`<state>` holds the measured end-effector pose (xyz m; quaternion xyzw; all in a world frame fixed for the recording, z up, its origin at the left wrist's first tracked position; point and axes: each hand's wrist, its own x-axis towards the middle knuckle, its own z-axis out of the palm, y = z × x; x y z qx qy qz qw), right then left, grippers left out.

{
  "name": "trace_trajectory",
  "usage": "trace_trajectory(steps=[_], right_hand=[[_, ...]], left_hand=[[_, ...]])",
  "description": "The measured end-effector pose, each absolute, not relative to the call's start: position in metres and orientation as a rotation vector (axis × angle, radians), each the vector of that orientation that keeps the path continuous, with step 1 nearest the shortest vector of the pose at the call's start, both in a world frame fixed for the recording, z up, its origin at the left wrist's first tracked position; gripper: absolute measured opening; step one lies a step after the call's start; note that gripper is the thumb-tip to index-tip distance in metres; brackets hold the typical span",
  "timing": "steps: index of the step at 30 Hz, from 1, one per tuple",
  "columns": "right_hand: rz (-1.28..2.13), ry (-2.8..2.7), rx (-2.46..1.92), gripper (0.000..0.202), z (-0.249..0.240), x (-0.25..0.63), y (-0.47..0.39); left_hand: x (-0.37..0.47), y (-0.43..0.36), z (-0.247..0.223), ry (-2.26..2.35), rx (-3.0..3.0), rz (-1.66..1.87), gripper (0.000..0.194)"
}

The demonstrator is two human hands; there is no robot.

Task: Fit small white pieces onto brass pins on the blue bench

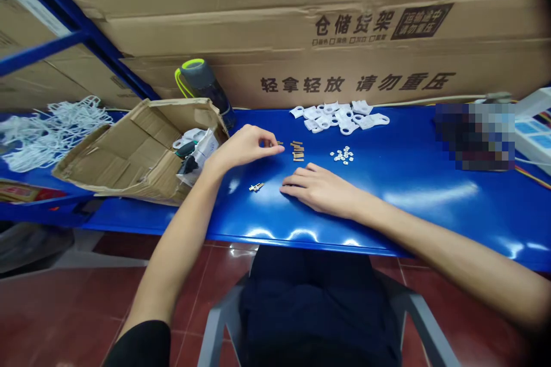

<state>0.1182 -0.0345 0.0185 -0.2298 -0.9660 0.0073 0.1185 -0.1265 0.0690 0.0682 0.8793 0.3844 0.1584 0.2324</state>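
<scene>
- Right hand (321, 186) is resting before the strips (298, 156) on the table (387, 223), fingers slightly apart.
- Bits (257, 187) are lying nearer, left of the strips.
- Left hand (247, 146) is bending left of the strips; whether it is clamping one, I cannot tell.
- Discs (345, 155) are lying right of the strips, tags (343, 115) beyond.

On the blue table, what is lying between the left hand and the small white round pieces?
Short, flat tan strips lie between that hand and those pieces, in the head view.
</scene>
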Motion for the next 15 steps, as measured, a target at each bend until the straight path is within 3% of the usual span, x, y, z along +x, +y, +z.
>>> trace_trajectory(steps=[6, 15], right_hand=[[0.101, -2.559, -0.893, 0.029, 0.013, 0.131, -0.023], [0.259, -2.373, -1.024, 0.019, 0.007, 0.133, -0.020]], left_hand=[[-0.109, 0.059, 0.061, 0.786, 2.361, 0.207, 0.035], [-0.100, 0.057, 0.048, 0.749, 2.310, 0.225, 0.037]])
